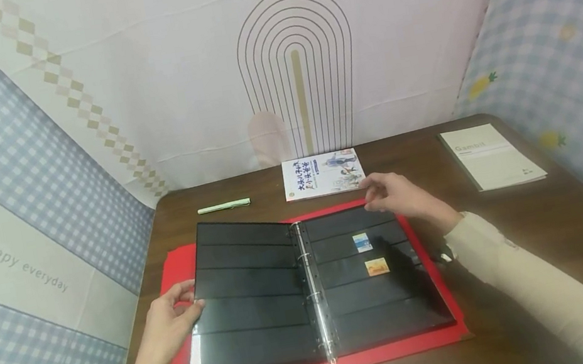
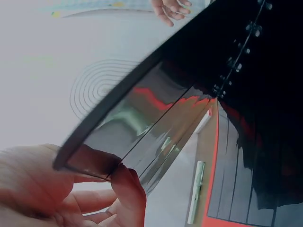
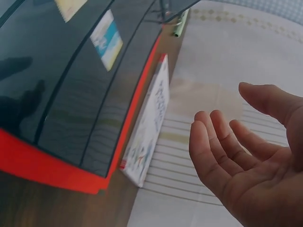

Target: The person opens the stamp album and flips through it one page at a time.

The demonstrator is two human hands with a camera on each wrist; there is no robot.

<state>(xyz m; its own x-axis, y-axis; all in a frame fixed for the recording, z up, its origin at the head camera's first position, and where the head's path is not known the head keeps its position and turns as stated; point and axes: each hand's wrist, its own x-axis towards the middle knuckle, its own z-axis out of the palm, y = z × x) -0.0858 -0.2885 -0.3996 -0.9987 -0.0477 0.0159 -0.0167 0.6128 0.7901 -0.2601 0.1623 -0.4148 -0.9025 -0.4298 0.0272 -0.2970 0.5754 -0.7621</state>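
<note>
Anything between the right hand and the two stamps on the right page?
Nothing visible blocks it: the right hand hovers near the right page, with open space towards the blue stamp and orange stamp. Whether clear film covers them is unclear.

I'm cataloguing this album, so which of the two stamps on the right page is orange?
The lower stamp, one row down: it is orange-yellow, while the upper stamp shows blue and white.
</note>
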